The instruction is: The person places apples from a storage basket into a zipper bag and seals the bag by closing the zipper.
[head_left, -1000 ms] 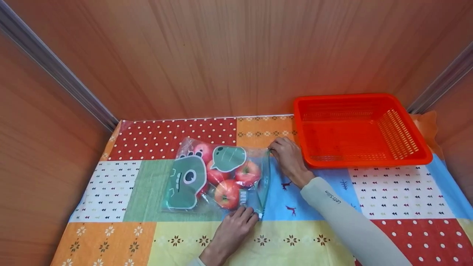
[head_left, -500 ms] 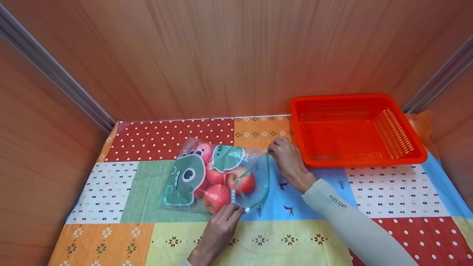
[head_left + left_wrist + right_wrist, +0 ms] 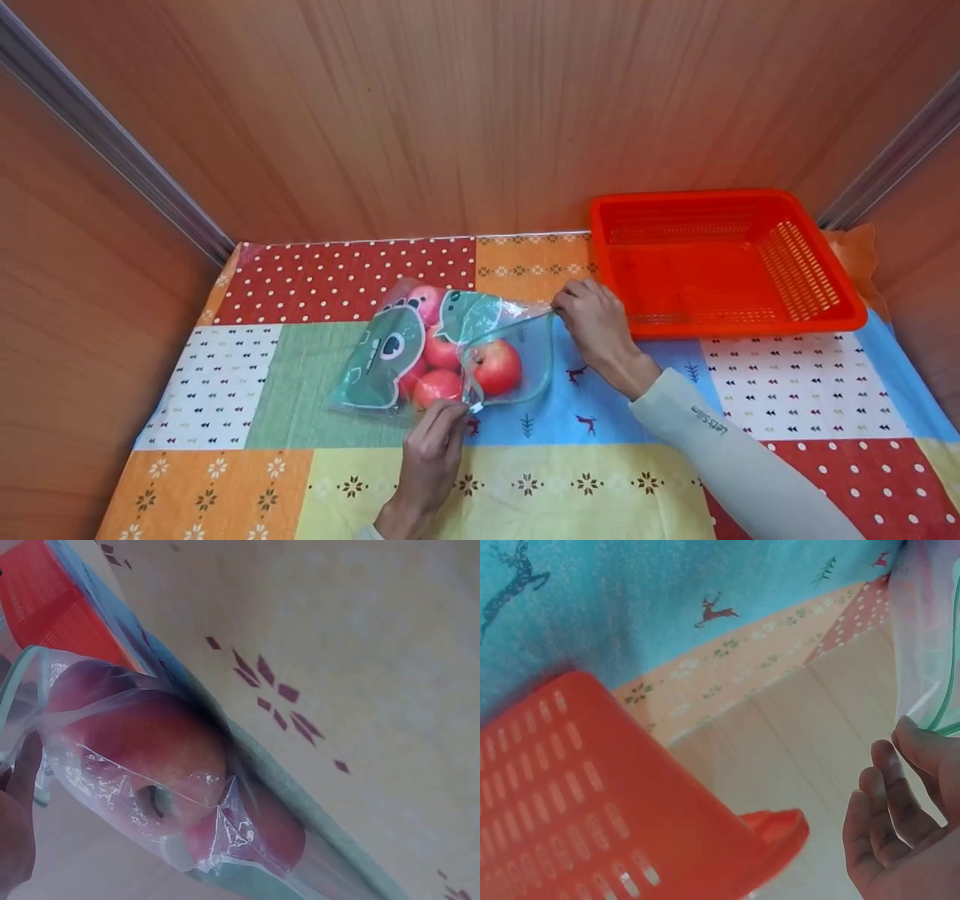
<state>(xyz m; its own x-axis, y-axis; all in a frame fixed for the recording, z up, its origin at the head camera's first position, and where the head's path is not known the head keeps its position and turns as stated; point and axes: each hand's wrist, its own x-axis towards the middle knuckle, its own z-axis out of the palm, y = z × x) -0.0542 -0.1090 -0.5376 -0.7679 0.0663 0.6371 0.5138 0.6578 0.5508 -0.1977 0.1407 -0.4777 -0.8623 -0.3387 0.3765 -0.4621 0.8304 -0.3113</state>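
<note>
A clear zip bag with a green monster print lies on the patchwork cloth. Several red apples are inside it. Its green-edged mouth gapes towards the right, in a wide loop. My left hand pinches the near corner of the mouth, beside the white zip slider. At the far corner, my right hand pinches the bag's edge between thumb and forefinger. The right wrist view shows that thumb right at the corner of the bag. In the left wrist view, an apple shows through the shiny plastic.
An orange-red plastic basket with slotted sides stands at the back right, close beside my right hand. Under everything spreads the patchwork tablecloth. Wood-grain panels rise at the back and on both sides.
My left hand has moved left and slightly up with its corner of the bag, and the mouth has spread from nearly flat to a wide loop. My right hand has barely moved.
</note>
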